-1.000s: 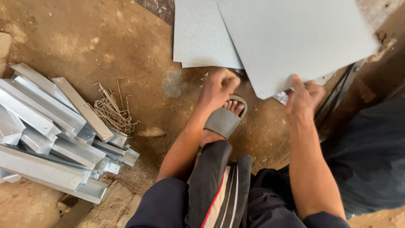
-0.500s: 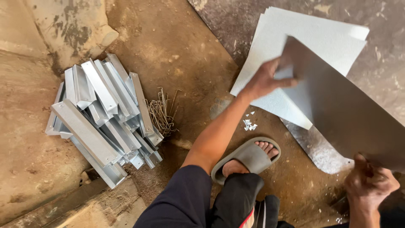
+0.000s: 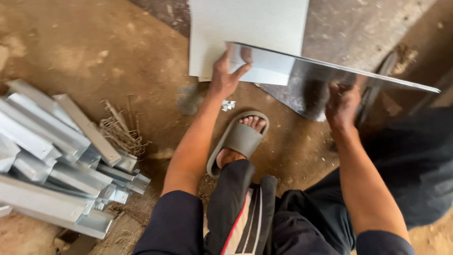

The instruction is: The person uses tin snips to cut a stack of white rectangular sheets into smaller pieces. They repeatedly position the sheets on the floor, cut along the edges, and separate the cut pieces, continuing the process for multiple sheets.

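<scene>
Tipped flatter since the earlier frame: metal sheet (image 3: 339, 71), thin, stiff, likely light, sharp-edged. Left hand (image 3: 225, 78) clamps its near corner, right hand (image 3: 340, 105) supports the underside; grip by edges.

A rough metal workshop: dirt floor (image 3: 118, 56), heaped steel channels (image 3: 52, 156), sheet metal (image 3: 245, 33).

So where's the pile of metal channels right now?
The metal channels lie heaped on the dirt floor at the far left of the head view, beside a bundle of wire.

The tilted metal sheet (image 3: 330, 71) looks glossy, the flat sheets (image 3: 245, 33) matt grey, the earthen floor (image 3: 118, 52) rough.
</scene>
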